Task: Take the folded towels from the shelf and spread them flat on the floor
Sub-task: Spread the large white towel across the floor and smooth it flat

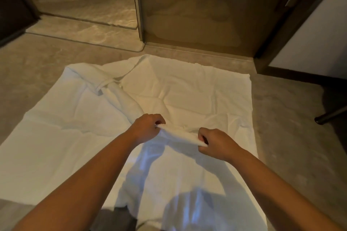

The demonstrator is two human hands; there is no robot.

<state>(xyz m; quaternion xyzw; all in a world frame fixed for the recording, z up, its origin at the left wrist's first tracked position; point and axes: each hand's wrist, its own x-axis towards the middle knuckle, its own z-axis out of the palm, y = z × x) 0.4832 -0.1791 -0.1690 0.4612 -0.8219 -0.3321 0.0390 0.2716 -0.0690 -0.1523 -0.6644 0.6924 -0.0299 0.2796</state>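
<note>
I have both hands on the white towel [187,95], which lies mostly open on the floor [37,62], its far edge near the glass door [187,5]. Near the towel's middle a bunched fold [180,135] stands up off the cloth. My left hand [148,127] pinches one end of it and my right hand [216,144] pinches the other. The fingers [203,139] of each hand are curled tight round the roll, not spread.

A second towel [56,127] lies just left of the first. The two seem to overlap along a rumpled ridge [116,95] running from the towel's far left corner towards my left hand.

As I judge it, the step is flattening this fold. To do it well I should draw my hands apart along the fold so the slack runs out. I should lift only a little, so the flat part of the towel is not dragged askew. Then I lay the cloth down and smooth outward with open palms. The ridge to the left needs the same care after that.
</note>
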